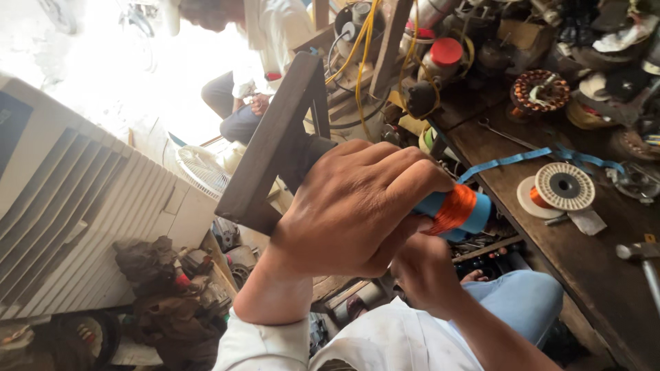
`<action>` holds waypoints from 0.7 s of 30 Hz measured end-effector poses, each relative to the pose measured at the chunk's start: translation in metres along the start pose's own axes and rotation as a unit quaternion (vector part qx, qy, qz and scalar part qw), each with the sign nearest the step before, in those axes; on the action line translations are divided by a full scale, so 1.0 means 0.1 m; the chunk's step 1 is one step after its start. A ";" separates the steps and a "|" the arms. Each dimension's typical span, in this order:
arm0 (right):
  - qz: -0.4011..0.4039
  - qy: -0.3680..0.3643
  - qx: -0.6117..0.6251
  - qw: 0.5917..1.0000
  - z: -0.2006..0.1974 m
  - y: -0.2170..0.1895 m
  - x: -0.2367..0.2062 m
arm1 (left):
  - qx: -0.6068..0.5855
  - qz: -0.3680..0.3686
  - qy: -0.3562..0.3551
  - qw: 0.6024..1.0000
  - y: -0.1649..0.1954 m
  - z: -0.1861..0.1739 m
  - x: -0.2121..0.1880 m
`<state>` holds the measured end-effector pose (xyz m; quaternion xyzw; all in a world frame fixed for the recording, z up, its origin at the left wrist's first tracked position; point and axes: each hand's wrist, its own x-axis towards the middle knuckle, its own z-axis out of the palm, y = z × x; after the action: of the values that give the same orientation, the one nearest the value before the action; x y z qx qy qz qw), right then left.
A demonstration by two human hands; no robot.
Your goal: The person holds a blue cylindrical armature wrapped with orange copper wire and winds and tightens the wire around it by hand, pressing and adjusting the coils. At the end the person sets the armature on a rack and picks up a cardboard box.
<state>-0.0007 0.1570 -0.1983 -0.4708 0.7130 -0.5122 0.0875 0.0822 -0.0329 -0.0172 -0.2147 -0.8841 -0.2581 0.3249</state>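
Cluttered workshop. Dark wooden workbench (591, 254) at right carries a white plastic wire spool (564, 186), a copper-wound stator (540, 90) and a steel hammer (643, 257), cut off by the frame edge. White ribbed cooler housing (75, 206) at left.

Left hand (354, 206) is closed over a blue former wound with orange copper wire (457, 211), held beside a dark wooden frame (275, 148). Right hand (426, 271) sits just beneath the coil; its grip is hidden, cannot tell. Another person sits beyond, washed out by glare.
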 end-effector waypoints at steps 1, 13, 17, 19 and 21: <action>-0.070 -0.035 -0.035 0.996 -0.10 -0.15 -0.15 | 0.004 -0.007 -0.005 1.000 0.01 0.01 0.00; 0.089 0.118 0.161 0.976 0.14 -0.10 0.31 | 0.016 0.020 0.011 1.000 -0.03 0.03 -0.09; -0.190 -0.039 -0.020 0.981 -0.23 -0.60 -0.35 | -0.008 -0.003 0.000 1.000 -0.04 0.06 -0.08; -0.197 0.028 -0.030 0.980 -0.73 -0.59 -0.30 | -0.026 0.004 -0.010 1.000 -0.04 0.05 -0.09; -0.156 0.111 -0.035 0.981 -0.97 -0.30 0.02 | -0.030 0.006 -0.039 0.999 -0.04 0.03 -0.09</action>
<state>-0.0433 0.2178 -0.1290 -0.5193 0.6536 -0.5432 -0.0893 0.0855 -0.0362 -0.0265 -0.2399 -0.8865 -0.2739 0.2856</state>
